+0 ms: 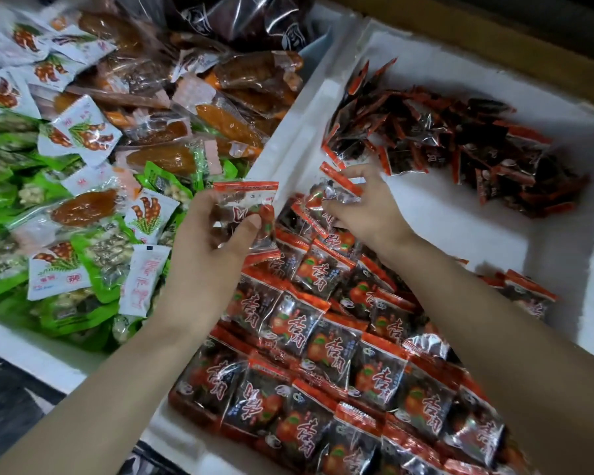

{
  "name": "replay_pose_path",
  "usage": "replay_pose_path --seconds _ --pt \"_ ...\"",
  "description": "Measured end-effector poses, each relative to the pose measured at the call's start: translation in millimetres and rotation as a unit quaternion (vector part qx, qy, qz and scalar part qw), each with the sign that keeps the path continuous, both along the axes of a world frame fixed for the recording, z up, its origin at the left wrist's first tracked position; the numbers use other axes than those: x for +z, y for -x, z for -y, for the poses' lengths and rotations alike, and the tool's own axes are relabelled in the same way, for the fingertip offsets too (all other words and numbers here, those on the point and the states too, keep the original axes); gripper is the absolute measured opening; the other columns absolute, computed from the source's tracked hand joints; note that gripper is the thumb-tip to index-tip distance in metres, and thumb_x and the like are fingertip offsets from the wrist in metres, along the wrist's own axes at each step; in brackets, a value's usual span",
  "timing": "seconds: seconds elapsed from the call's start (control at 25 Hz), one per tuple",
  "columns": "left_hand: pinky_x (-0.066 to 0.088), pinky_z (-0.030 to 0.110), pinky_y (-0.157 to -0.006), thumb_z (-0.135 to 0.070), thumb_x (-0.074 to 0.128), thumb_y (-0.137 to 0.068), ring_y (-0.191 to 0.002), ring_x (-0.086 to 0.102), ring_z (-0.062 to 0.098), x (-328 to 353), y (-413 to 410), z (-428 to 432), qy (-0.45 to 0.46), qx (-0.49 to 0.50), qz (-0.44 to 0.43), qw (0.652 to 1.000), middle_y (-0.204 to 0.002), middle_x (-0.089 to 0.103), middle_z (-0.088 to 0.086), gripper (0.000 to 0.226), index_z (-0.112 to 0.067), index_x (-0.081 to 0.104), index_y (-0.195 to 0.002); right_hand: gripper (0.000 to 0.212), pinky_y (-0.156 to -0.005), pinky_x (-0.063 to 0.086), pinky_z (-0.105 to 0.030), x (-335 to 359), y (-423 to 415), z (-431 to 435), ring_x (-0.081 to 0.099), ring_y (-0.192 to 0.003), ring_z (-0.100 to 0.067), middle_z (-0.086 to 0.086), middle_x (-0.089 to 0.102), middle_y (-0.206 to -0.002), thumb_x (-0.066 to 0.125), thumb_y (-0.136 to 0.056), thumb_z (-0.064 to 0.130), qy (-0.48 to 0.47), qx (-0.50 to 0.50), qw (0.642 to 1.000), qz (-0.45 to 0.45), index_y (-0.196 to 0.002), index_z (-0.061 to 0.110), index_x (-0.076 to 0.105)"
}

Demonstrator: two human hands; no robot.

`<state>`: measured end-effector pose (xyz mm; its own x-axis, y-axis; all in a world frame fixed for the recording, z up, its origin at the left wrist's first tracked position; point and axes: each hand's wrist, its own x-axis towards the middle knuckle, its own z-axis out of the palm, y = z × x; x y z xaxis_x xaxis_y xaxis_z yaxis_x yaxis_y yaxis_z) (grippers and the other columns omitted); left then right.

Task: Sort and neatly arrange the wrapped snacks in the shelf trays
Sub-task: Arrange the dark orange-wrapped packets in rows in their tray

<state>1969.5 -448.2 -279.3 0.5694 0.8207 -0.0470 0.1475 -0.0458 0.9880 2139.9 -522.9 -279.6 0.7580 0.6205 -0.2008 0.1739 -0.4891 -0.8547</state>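
My left hand (210,241) holds a red-edged clear snack packet (246,207) upright over the left edge of the white foam tray (443,214). My right hand (367,204) pinches another red packet (333,193) at the far end of the neat overlapping rows of red packets (323,354). These rows fill the near half of the tray. A loose heap of the same red packets (460,145) lies in the tray's far right part.
A second tray on the left holds mixed snacks: green packets (11,186), white packets with printed pods (79,132), and orange-brown clear packets (199,118). Dark bags (240,18) lie at the back. A white foam wall (288,138) divides the two trays.
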Motion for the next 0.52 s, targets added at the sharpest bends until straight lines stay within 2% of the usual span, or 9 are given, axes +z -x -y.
replay_pose_path --seconds 0.08,0.12,0.2,0.24,0.32,0.4,0.44,0.48,0.52 --pt "0.038 0.007 -0.06 -0.018 0.059 -0.092 -0.064 0.053 -0.007 -2 3 -6 -0.005 0.0 -0.005 1.0 -0.064 0.055 -0.033 0.017 -0.033 0.05 -0.087 0.035 -0.082 0.053 -0.045 -14 -4 -10 0.066 -0.087 -0.03 -0.009 0.064 -0.088 0.072 -0.08 0.015 0.027 0.029 0.999 0.018 -0.109 0.016 0.052" --pt "0.037 0.006 -0.059 -0.018 0.059 -0.092 -0.062 0.052 -0.008 -2 3 -7 -0.008 -0.004 -0.009 1.0 -0.063 0.054 -0.033 0.018 -0.032 0.05 -0.085 0.031 -0.082 0.053 -0.041 -18 -5 -13 0.066 -0.087 -0.029 -0.011 0.066 -0.089 0.072 -0.081 0.017 0.041 0.046 0.998 0.031 -0.107 0.015 0.055" --pt "0.037 0.006 -0.057 -0.016 0.058 -0.092 -0.059 0.05 -0.008 -3 4 -10 -0.018 -0.016 -0.018 1.0 -0.063 0.054 -0.032 0.019 -0.032 0.05 -0.085 0.027 -0.073 0.051 -0.021 -21 -5 -15 0.063 -0.08 -0.024 -0.007 0.065 -0.081 0.068 -0.085 0.022 0.086 0.097 0.989 0.074 -0.108 0.015 0.057" --pt "0.037 0.006 -0.055 -0.016 0.058 -0.092 -0.056 0.049 -0.007 -3 4 -10 -0.021 -0.026 -0.023 0.999 -0.061 0.053 -0.031 0.017 -0.03 0.051 -0.086 0.027 -0.07 0.047 -0.018 -20 -6 -15 0.061 -0.08 -0.021 -0.005 0.063 -0.081 0.063 -0.088 0.024 0.116 0.124 0.98 0.103 -0.112 0.013 0.057" --pt "0.036 0.005 -0.053 -0.014 0.057 -0.092 -0.051 0.047 -0.008 -2 4 -8 -0.025 -0.056 -0.033 0.998 -0.056 0.051 -0.033 0.015 -0.028 0.051 -0.088 0.023 -0.075 0.042 -0.027 -20 -9 -12 0.056 -0.089 -0.022 -0.005 0.059 -0.089 0.05 -0.096 0.025 0.159 0.167 0.959 0.163 -0.111 0.008 0.057" --pt "0.035 0.005 -0.052 -0.014 0.056 -0.091 -0.049 0.045 -0.006 -2 4 -6 -0.024 -0.082 -0.036 0.996 -0.053 0.049 -0.033 0.014 -0.025 0.05 -0.088 0.021 -0.071 0.031 -0.029 -21 -12 -9 0.05 -0.092 -0.027 0.0 0.05 -0.081 0.041 -0.1 0.02 0.184 0.194 0.938 0.219 -0.086 0.012 0.054" --pt "0.034 0.007 -0.05 -0.015 0.057 -0.091 -0.048 0.043 -0.001 -2 4 -6 -0.025 -0.09 -0.039 0.995 -0.052 0.049 -0.03 0.011 -0.024 0.05 -0.089 0.022 -0.07 0.029 -0.03 -22 -14 -8 0.048 -0.092 -0.028 0.001 0.047 -0.08 0.04 -0.1 0.019 0.189 0.205 0.931 0.236 -0.081 0.014 0.052" --pt "0.033 0.009 -0.048 -0.017 0.057 -0.091 -0.048 0.039 0.003 -3 3 -6 -0.025 -0.094 -0.042 0.994 -0.052 0.048 -0.027 0.009 -0.023 0.051 -0.089 0.018 -0.073 0.032 -0.031 -24 -16 -7 0.049 -0.097 -0.028 -0.001 0.052 -0.086 0.041 -0.099 0.018 0.183 0.206 0.931 0.238 -0.088 0.013 0.055" --pt "0.031 0.011 -0.046 -0.018 0.057 -0.091 -0.048 0.036 0.005 -3 2 -7 -0.02 -0.096 -0.042 0.994 -0.052 0.048 -0.026 0.01 -0.024 0.05 -0.089 0.015 -0.078 0.036 -0.031 -26 -18 -8 0.05 -0.103 -0.027 -0.006 0.057 -0.098 0.043 -0.099 0.017 0.171 0.201 0.936 0.234 -0.103 0.014 0.058"
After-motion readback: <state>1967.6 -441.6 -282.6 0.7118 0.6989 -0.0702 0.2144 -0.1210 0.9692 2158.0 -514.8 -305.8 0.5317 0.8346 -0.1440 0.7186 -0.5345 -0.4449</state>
